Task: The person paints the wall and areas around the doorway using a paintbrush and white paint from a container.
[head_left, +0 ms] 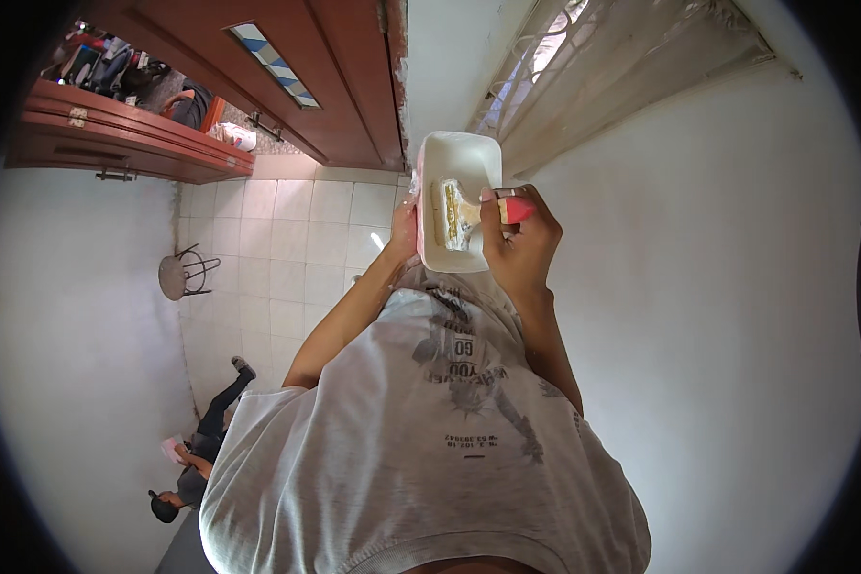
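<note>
In front of my chest, my left hand is closed around the left side of a white rectangular tub with rounded corners. My right hand grips the handle of a wide paintbrush, its end red and its neck pale wood. The brush head is down inside the tub, its bristles streaked with white and yellowish paint. Part of the handle is hidden by my fingers. White smears show on the tub's left rim near my left hand.
A white wall stands close on my right, with a sheer curtain over a window. Ahead are reddish-brown doors. A round stool stands on the tiled floor. Another person is at the lower left, holding something pinkish.
</note>
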Motion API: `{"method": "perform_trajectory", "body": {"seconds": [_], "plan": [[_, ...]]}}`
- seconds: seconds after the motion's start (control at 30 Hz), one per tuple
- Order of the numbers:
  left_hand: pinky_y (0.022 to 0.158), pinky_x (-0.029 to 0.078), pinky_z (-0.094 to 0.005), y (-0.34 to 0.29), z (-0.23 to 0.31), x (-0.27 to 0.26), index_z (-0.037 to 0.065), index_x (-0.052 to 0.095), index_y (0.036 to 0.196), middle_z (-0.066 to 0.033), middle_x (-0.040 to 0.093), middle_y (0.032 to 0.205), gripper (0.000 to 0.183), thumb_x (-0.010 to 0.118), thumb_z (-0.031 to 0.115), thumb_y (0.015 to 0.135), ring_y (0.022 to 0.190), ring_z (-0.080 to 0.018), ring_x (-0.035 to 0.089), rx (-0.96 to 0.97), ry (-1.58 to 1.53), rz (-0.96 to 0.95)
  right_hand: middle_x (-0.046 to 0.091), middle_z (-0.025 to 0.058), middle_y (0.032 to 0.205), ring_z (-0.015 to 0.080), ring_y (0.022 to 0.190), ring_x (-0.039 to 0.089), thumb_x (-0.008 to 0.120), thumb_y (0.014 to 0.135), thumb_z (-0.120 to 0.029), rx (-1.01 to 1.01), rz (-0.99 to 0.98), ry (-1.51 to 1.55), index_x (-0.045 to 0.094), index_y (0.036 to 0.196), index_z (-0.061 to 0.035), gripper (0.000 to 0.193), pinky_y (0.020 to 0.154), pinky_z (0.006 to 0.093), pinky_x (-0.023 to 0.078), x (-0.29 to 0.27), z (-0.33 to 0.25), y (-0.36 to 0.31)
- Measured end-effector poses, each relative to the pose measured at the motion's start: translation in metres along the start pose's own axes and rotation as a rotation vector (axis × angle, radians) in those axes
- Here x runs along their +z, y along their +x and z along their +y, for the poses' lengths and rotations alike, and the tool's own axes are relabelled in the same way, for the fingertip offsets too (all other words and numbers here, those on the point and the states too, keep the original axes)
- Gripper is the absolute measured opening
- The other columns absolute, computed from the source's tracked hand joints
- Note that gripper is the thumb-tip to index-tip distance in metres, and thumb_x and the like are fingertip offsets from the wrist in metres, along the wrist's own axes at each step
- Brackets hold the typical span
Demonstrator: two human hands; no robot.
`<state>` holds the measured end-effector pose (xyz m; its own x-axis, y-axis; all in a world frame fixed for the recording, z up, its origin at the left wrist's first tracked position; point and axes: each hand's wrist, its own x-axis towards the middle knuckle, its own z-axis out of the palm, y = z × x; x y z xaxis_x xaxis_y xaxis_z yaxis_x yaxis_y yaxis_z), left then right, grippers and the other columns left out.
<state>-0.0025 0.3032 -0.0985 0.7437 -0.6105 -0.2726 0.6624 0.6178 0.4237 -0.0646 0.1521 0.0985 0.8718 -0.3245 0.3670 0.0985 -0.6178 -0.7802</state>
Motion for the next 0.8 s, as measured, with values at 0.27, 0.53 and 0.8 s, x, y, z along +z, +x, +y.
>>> {"method": "perform_trajectory", "body": {"seconds": [0.27, 0.53, 0.8], "plan": [[0.1, 0.052, -0.0468, -0.002, 0.002, 0.019, 0.001, 0.041, 0.142, -0.0185, 0.057, 0.133, 0.057, 0.038, 0.039, 0.1, 0.119, -0.0306, 0.06, -0.025, 0.018, 0.064, 0.063, 0.0075, 0.075, 0.0127, 0.062, 0.062, 0.069, 0.089, -0.003, 0.134, 0.168, 0.181, 0.066, 0.083, 0.0013, 0.008, 0.05, 0.0263, 0.048, -0.014, 0.003, 0.002], [0.101, 0.051, -0.0454, -0.007, 0.007, 0.022, 0.002, 0.044, 0.141, -0.0167, 0.058, 0.133, 0.056, 0.039, 0.04, 0.1, 0.119, -0.0293, 0.06, -0.003, 0.009, 0.065, 0.063, 0.0066, 0.078, 0.0125, 0.071, 0.065, 0.067, 0.093, -0.012, 0.359, 0.137, 0.423, 0.065, 0.086, 0.0046, 0.018, 0.059, 0.0282, 0.057, -0.003, 0.015, 0.004], [0.1, 0.051, -0.0446, -0.002, 0.002, -0.016, 0.003, 0.048, 0.137, -0.0144, 0.06, 0.129, 0.056, 0.04, 0.043, 0.099, 0.116, -0.0274, 0.062, 0.059, -0.093, -0.075, 0.064, 0.0079, 0.094, 0.0185, 0.079, 0.067, 0.063, 0.095, -0.018, 0.892, 0.292, 1.14, 0.059, 0.099, -0.0062, 0.013, 0.068, 0.0282, 0.06, -0.018, 0.085, -0.01]]}}
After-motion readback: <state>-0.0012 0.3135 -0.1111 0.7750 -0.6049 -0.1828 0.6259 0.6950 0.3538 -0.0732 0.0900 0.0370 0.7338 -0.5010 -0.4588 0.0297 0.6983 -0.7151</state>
